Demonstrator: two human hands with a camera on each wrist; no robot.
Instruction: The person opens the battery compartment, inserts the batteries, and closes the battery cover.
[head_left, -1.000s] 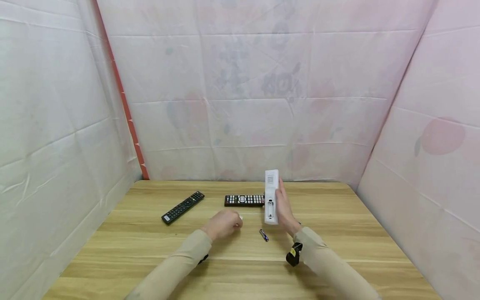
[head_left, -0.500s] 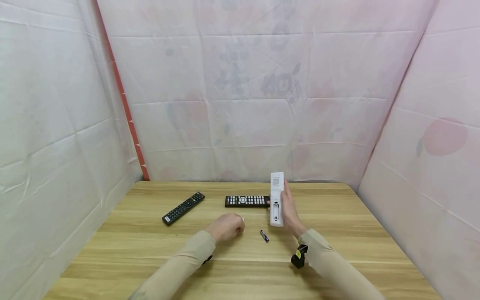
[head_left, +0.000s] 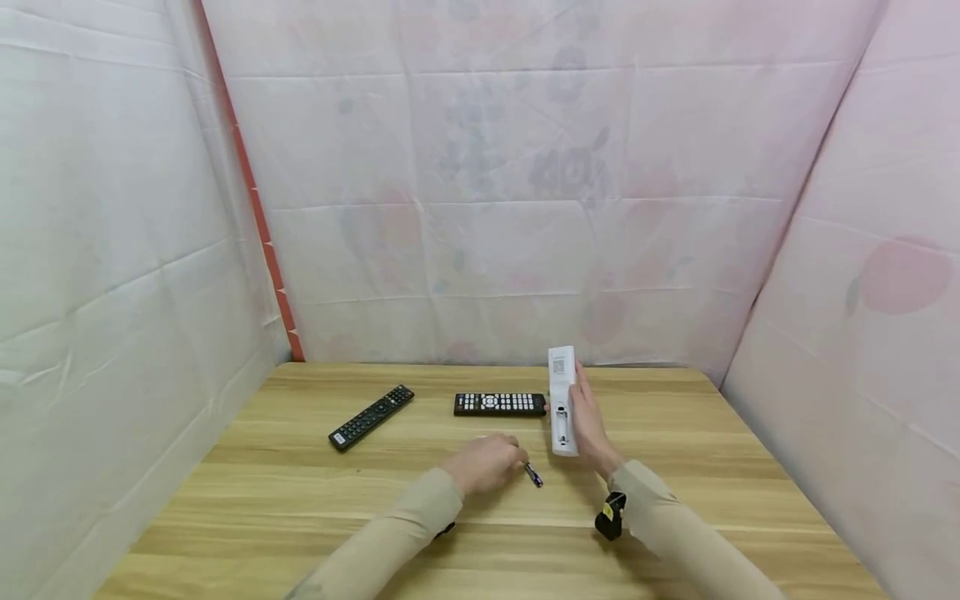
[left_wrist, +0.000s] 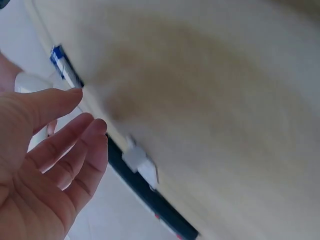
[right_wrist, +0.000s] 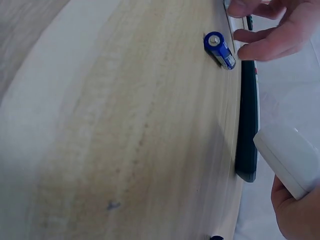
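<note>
My right hand (head_left: 588, 425) grips a white remote control (head_left: 561, 400), back toward me, with its battery compartment uncovered. The remote's white end (right_wrist: 287, 155) also shows in the right wrist view. My left hand (head_left: 486, 463) reaches low over the table, just left of a blue-and-silver battery (head_left: 533, 475). In the left wrist view the left hand's (left_wrist: 60, 160) fingers are loosely bent, with nothing between thumb and fingers. The battery (right_wrist: 220, 50) lies on the tabletop, apart from the fingertips. A small white piece, perhaps the battery cover (left_wrist: 141, 162), lies beyond the left fingers.
A black remote with white buttons (head_left: 498, 404) lies behind the hands, its right end near the white remote. Another black remote (head_left: 371, 418) lies slanted at the left. The wooden table (head_left: 247, 467) is bordered by white cloth walls (head_left: 465, 250).
My left hand has moved right to the battery, its fingers loosened; the small white piece is no longer seen at its fingertips in the head view. The right hand with the white remote has shifted slightly right.
</note>
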